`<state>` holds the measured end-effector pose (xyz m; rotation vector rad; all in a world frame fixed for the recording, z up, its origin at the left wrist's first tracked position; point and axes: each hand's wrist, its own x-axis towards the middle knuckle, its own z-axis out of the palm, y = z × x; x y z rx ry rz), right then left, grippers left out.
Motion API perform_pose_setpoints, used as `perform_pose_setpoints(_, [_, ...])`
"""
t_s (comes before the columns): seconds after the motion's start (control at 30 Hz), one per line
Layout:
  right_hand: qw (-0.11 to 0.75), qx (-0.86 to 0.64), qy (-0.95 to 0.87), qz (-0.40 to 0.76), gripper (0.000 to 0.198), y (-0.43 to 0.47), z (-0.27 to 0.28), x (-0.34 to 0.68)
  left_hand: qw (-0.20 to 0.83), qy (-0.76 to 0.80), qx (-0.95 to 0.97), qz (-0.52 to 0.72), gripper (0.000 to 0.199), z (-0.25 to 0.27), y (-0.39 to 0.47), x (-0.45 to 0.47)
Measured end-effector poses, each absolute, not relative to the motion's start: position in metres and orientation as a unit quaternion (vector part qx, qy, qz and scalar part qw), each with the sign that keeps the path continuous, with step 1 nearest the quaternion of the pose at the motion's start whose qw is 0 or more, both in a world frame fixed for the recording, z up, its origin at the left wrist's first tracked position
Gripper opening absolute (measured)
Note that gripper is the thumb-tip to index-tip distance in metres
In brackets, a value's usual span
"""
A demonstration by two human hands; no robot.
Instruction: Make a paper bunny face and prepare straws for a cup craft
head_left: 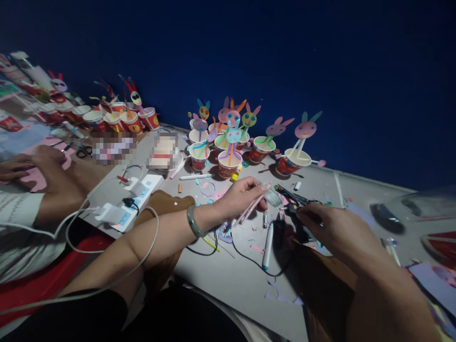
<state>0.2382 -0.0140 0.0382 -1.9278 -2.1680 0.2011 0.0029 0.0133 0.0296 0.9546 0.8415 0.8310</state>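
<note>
My left hand, with a bangle at its wrist, is closed on a bundle of thin pink-and-white straws. The bundle's pale, striped end points right. Close by, my right hand has its fingers curled on a black tool with a metal tip that looks like a glue gun. The metal tip points towards the straws, and my fingers hide part of the tool. Behind it lies something with black handles. Below both hands rests a white marker with a blue end.
Paper cups with rabbit figures stand along the blue wall, with more cups further left. A power strip with chargers and looping cables lies at left. Another person's hands work at far left. Paper scraps litter the table.
</note>
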Motion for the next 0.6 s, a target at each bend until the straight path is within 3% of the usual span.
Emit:
perform_pose_setpoints(0.1, [-0.041, -0.644, -0.757, 0.098, 0.013, -0.018, 0.040, 0.232, 0.714, 0.394, 0.433, 0.385, 0.034, 0.030, 0.014, 0.003])
perform_pose_setpoints(0.17, [-0.079, -0.662, -0.741, 0.080, 0.012, -0.020, 0.047, 0.232, 0.709, 0.396, 0.430, 0.394, 0.032, 0.029, 0.015, 0.003])
perform_pose_setpoints(0.37, [-0.058, -0.772, -0.632, -0.027, 0.015, -0.007, 0.064, 0.274, 0.713, 0.382, 0.423, 0.409, 0.028, 0.024, 0.019, 0.003])
perform_pose_setpoints(0.6, [-0.029, -0.757, -0.649, 0.071, 0.025, 0.019, 0.038, 0.295, 0.721, 0.377, 0.432, 0.389, 0.036, 0.023, 0.017, 0.002])
